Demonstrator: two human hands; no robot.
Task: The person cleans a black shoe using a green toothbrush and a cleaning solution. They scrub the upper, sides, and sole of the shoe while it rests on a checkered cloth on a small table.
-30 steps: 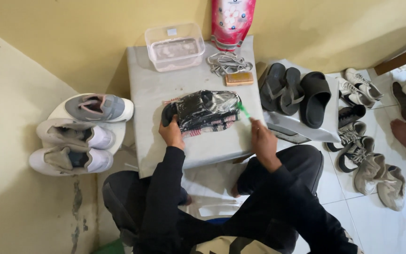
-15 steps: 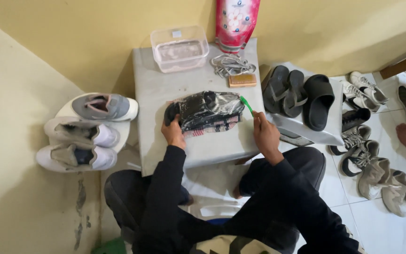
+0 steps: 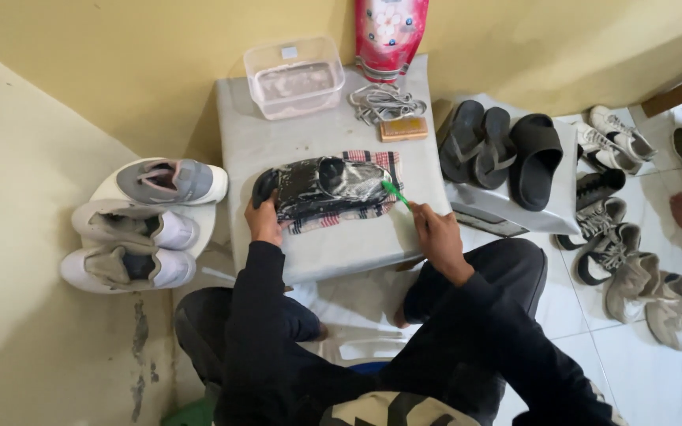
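A dark, soapy shoe (image 3: 321,186) lies on its side on a checked cloth (image 3: 372,207) on a low grey table (image 3: 341,244). My left hand (image 3: 264,221) presses on the heel end of the shoe and holds it down. My right hand (image 3: 434,237) grips a green toothbrush (image 3: 394,193), whose head touches the toe end of the shoe.
A clear plastic tub of water (image 3: 294,77), a pile of grey laces (image 3: 384,102), a brown soap bar (image 3: 403,128) and a red pouch (image 3: 391,35) stand at the table's back. Pale sneakers (image 3: 132,229) lie left; black sandals (image 3: 499,150) and several shoes (image 3: 633,268) lie right.
My right hand with the toothbrush has shifted slightly along the shoe's toe end. The left hand stays on the heel.
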